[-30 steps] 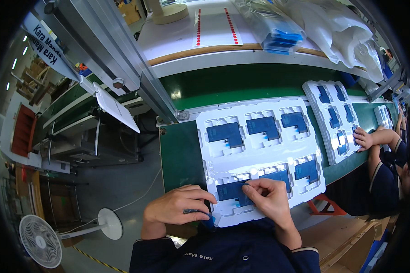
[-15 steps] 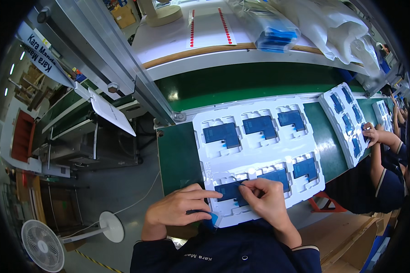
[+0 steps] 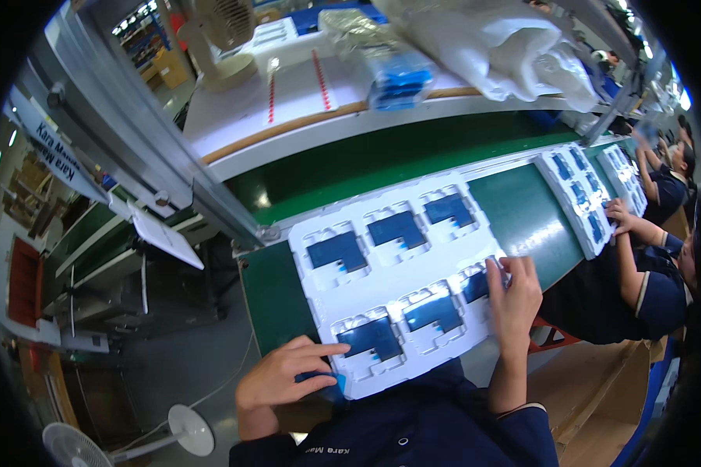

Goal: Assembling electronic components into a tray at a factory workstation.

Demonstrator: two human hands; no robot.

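A white moulded tray [image 3: 397,271] lies in front of me with two rows of dark blue, L-shaped flat panels [image 3: 397,229] in its pockets. My left hand [image 3: 284,375] is at the tray's near left corner, fingers stretched and apart. Its index fingertip rests by the near left panel [image 3: 366,340]. Beside its thumb is a small bright blue piece of film [image 3: 340,383]. My right hand [image 3: 514,300] pinches over the near right panel [image 3: 475,289] and partly covers it. What sits between those fingertips is too small to make out.
A shelf beyond holds a sheet with red marks [image 3: 300,89], a bag with blue contents [image 3: 401,82], white plastic wrapping [image 3: 491,47] and a fan base [image 3: 230,70]. At right, a co-worker's hand [image 3: 619,214] touches another tray [image 3: 576,206]. A cardboard box [image 3: 600,389] stands below.
My right hand has moved from the near left panel to the near right one, still pinched. My left hand stays at the tray's corner. The whole view has shifted and tilted.
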